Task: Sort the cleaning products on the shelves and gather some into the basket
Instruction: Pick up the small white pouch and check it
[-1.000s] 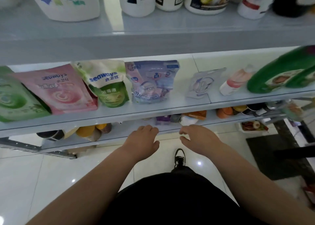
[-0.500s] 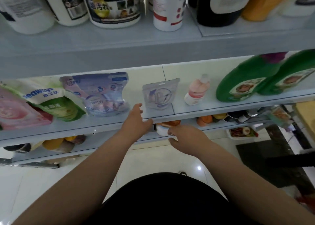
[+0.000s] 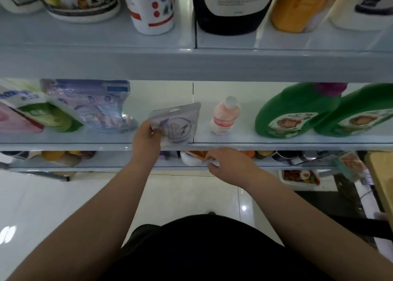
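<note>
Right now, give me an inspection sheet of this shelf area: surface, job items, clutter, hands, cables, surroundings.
Surface: middle shelf, pale and glossy, products along it.
Job's things: small lilac pouch tilted, in the left hand's grip; pink bottle upright to its right; green jugs at far right; refill pouches at left; basket not seen.
Clutter: mixed items on the lower shelf, blurred.
Hands: left hand grips the pouch's left edge; right hand at the lower shelf's edge, fingers curled, hold unclear.
Cables: nothing seen.
Surroundings: white tiled floor, dark mat at right.
</note>
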`<move>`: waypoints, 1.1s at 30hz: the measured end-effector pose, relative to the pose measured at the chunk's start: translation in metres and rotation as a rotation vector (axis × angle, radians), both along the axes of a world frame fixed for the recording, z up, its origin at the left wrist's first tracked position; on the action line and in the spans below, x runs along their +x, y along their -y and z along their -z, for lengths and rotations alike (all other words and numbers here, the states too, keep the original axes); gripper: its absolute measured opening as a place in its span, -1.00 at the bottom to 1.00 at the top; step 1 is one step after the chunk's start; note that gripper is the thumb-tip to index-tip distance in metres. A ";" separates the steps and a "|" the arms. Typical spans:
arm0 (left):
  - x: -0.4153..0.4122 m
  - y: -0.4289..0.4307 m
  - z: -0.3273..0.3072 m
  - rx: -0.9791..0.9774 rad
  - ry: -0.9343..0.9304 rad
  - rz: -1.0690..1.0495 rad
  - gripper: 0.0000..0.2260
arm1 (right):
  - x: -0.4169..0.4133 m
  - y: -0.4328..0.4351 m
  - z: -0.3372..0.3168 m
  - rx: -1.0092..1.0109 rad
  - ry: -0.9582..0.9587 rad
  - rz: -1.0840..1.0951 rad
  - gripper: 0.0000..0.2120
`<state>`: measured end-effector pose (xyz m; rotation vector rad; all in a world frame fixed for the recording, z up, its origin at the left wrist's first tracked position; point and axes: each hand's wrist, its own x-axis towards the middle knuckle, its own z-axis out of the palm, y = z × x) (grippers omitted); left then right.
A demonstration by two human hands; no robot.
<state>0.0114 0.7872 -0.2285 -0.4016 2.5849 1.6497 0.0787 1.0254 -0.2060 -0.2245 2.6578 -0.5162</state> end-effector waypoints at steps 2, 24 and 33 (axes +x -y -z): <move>0.018 0.004 -0.012 0.084 0.013 -0.005 -0.82 | -0.003 0.003 0.002 -0.192 0.003 0.141 -0.61; 0.112 0.102 -0.057 1.049 0.582 0.101 -0.87 | 0.059 0.166 -0.046 -1.358 0.266 0.778 -0.52; 0.156 0.123 -0.044 0.959 0.650 0.517 -0.78 | 0.115 0.194 -0.043 -1.463 0.112 0.958 -0.68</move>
